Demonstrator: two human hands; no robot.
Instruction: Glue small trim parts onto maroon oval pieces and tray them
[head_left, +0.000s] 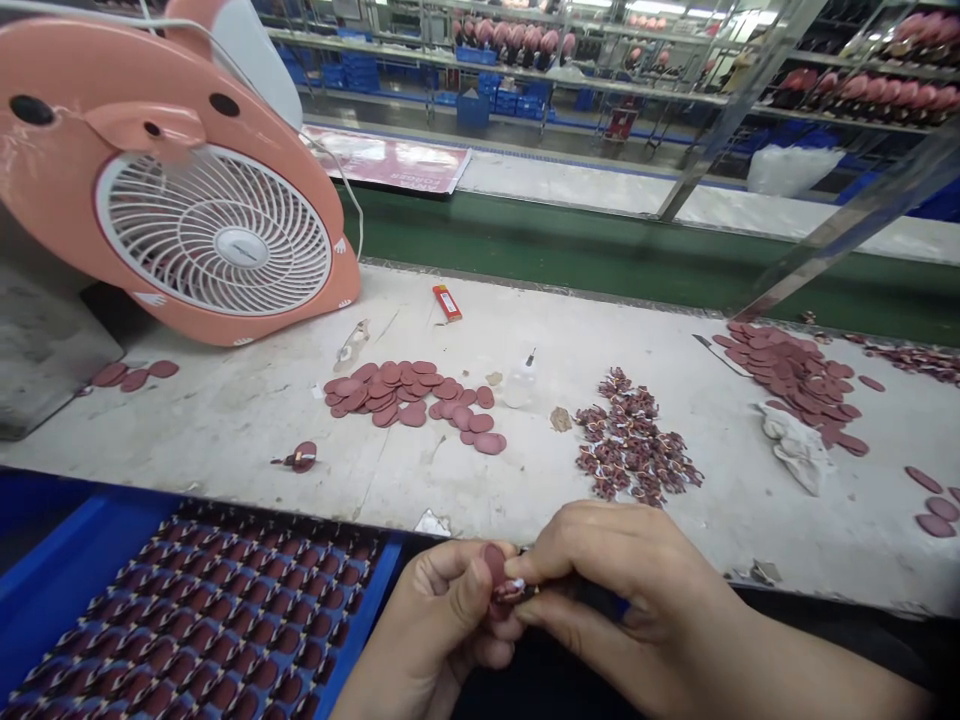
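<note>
At the table's near edge, my left hand (442,620) pinches a dark red oval disc (493,562) between thumb and fingers. My right hand (622,590) meets it from the right, its thumb and index finger closed on a small dark buckled strap piece (514,590) that lies against the disc. Fingers cover part of both pieces. Just beyond my right hand is a pile of similar small strap pieces (637,440). A spread of loose red oval discs (412,390) lies farther left. One disc with a strap piece on it (304,457) sits alone near the edge.
A blue tray (379,590) at lower left holds rows of assembled pieces. An orange fan (330,200) stands at the back left. On the table are a red lighter-like item (447,303), a clear needle-tipped bottle (521,382), more discs (795,375) and a crumpled white cloth (795,445).
</note>
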